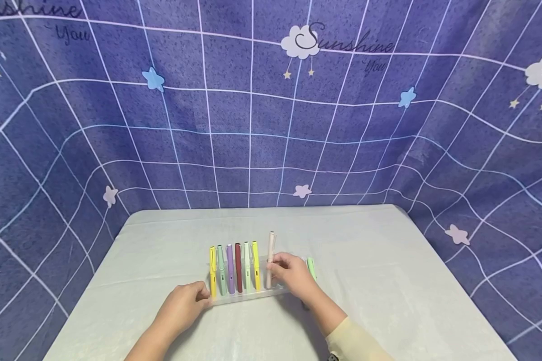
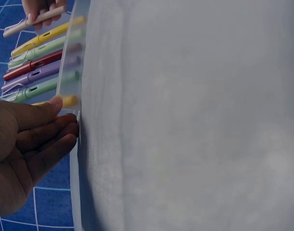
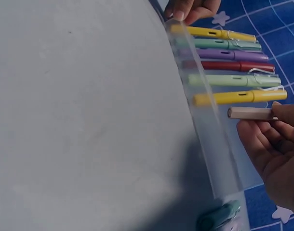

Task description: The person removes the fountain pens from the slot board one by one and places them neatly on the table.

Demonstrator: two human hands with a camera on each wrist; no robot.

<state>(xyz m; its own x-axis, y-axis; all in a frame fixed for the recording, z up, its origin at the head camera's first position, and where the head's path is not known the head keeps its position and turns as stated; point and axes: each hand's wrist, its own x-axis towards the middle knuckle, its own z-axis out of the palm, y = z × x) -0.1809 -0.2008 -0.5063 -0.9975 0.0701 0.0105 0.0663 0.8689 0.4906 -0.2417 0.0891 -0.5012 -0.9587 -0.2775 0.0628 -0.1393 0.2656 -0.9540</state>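
Observation:
A clear plastic pen stand (image 1: pixel 235 300) holds a row of several capped pens: yellow (image 1: pixel 213 273), grey-green, purple (image 1: pixel 230 268), dark red (image 1: pixel 238 268), pale green and another yellow (image 1: pixel 256 265). My left hand (image 1: pixel 182 307) pinches the stand's left front corner, thumb on top, as the left wrist view shows. Between the thumb and fingers of my right hand (image 1: pixel 295 276) is a pale pink pen (image 1: pixel 271 245), upright beside the right-hand yellow pen. In the right wrist view, the lower end of the pink pen (image 3: pixel 243 113) is over the stand, above its front lip.
Past the stand's right end, partly behind my right hand, lies a bright green pen (image 1: pixel 311 268). A dark teal pen (image 3: pixel 218 217) shows near there in the right wrist view. A pale cloth covers the table (image 1: pixel 379 301); a blue gridded curtain (image 1: pixel 271 115) encloses its back and sides.

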